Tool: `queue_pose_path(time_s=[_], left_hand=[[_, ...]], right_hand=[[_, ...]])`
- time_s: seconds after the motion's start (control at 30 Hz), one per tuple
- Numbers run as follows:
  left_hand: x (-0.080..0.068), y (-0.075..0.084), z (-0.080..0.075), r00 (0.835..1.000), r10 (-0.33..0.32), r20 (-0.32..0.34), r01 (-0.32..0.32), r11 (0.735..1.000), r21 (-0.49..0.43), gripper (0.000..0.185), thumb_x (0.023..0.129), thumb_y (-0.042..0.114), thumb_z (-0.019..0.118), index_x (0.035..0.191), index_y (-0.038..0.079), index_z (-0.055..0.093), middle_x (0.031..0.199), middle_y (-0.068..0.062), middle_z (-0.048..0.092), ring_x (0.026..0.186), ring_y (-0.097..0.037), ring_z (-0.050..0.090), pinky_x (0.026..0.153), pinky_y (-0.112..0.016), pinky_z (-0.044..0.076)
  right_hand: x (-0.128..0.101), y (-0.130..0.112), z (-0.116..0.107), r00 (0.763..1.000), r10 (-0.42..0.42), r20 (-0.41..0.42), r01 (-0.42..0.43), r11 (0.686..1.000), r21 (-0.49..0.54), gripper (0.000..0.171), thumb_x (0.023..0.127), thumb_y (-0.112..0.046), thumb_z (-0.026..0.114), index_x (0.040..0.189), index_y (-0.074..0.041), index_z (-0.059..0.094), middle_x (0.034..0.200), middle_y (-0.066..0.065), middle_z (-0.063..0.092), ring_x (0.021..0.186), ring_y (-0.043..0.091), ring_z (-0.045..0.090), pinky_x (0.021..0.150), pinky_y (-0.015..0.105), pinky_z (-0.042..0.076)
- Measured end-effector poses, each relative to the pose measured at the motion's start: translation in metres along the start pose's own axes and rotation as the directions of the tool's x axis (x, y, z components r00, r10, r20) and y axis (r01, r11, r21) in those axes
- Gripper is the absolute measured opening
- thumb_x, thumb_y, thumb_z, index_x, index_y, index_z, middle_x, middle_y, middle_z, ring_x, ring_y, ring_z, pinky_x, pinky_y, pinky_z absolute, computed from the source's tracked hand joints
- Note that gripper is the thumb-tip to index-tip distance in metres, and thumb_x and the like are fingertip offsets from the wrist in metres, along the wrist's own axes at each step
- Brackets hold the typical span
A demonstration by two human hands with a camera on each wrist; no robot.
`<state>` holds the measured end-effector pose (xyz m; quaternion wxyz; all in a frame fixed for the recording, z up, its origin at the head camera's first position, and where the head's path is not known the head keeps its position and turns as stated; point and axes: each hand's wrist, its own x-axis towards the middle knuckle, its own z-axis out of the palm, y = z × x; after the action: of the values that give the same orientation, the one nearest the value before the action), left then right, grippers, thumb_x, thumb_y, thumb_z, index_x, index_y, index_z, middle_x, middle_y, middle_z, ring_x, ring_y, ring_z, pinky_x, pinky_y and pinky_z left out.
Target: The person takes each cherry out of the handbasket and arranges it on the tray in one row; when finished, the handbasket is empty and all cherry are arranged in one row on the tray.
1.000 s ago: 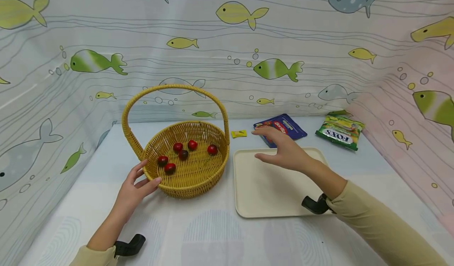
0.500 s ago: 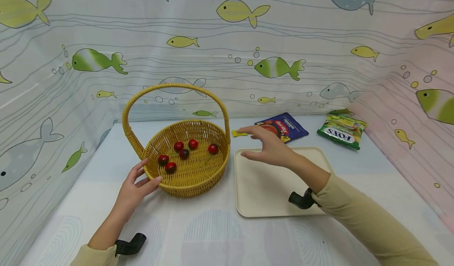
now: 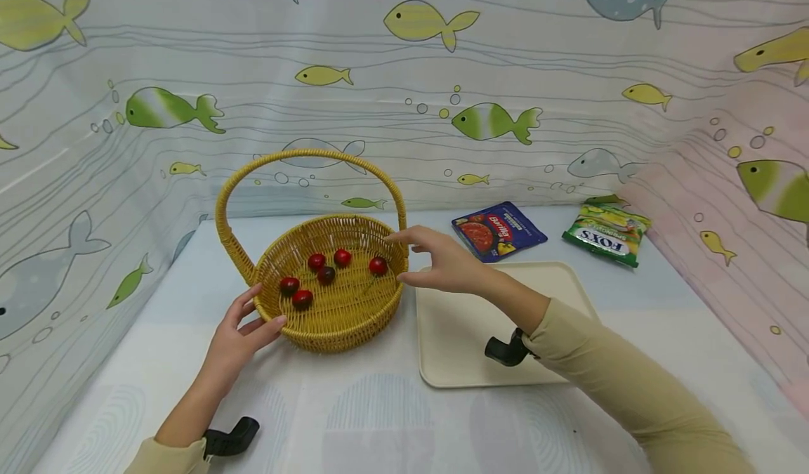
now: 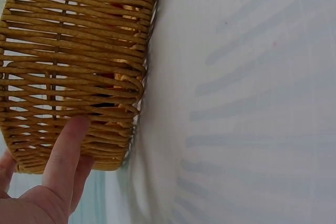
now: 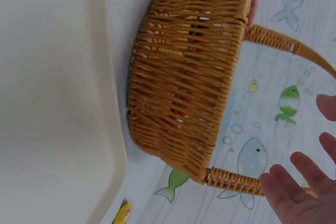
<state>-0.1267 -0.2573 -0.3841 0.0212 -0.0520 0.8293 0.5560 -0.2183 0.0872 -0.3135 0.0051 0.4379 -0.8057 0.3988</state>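
Observation:
A yellow wicker basket with a tall arched handle stands left of centre and contains several dark red cherries. At its left side, my left hand rests thumb and fingertips against the rim and outer wall. The left wrist view has one extended finger lying on the weave. My right hand hovers at the basket's right rim near the handle's base, thumb and fingers spread apart with nothing between them. In the right wrist view its fingers overlap the handle.
A cream tray lies right of the basket under the right forearm. Behind it are a blue Barilla pouch and a green Fox's bag. The right wrist view shows a small yellow packet. Fish-print curtains enclose the table.
My right hand has moved left from above the tray to the basket's right rim, uncovering the blue pouch and covering the small yellow packet in the head view. The left hand keeps its place.

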Motion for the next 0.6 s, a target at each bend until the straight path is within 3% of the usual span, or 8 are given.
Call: queue_pose_path(time_s=[0.3,0.6], left_hand=[[0.001,0.0,0.002,1.0,0.003,0.007,-0.003,1.0,-0.027,0.084,0.089,0.034,0.064,0.151,0.018,0.01,0.148,-0.022,0.017,0.126,-0.037,0.038,0.082,-0.023,0.049],[0.001,0.0,0.001,1.0,-0.008,0.003,0.009,1.0,-0.029,0.083,0.089,0.034,0.063,0.151,0.019,0.01,0.148,-0.022,0.017,0.126,-0.036,0.037,0.081,-0.021,0.049]], right_hand=[[0.027,-0.003,0.012,0.999,0.029,0.045,-0.029,1.0,0.002,0.049,0.084,-0.015,0.07,0.129,-0.007,0.053,0.13,0.006,0.052,0.119,0.021,0.047,0.099,0.037,0.039],[0.059,-0.004,0.025,0.993,0.079,0.086,-0.085,0.994,0.067,0.043,0.085,-0.013,0.068,0.125,-0.011,0.056,0.128,0.002,0.053,0.115,0.016,0.05,0.093,0.025,0.043]])
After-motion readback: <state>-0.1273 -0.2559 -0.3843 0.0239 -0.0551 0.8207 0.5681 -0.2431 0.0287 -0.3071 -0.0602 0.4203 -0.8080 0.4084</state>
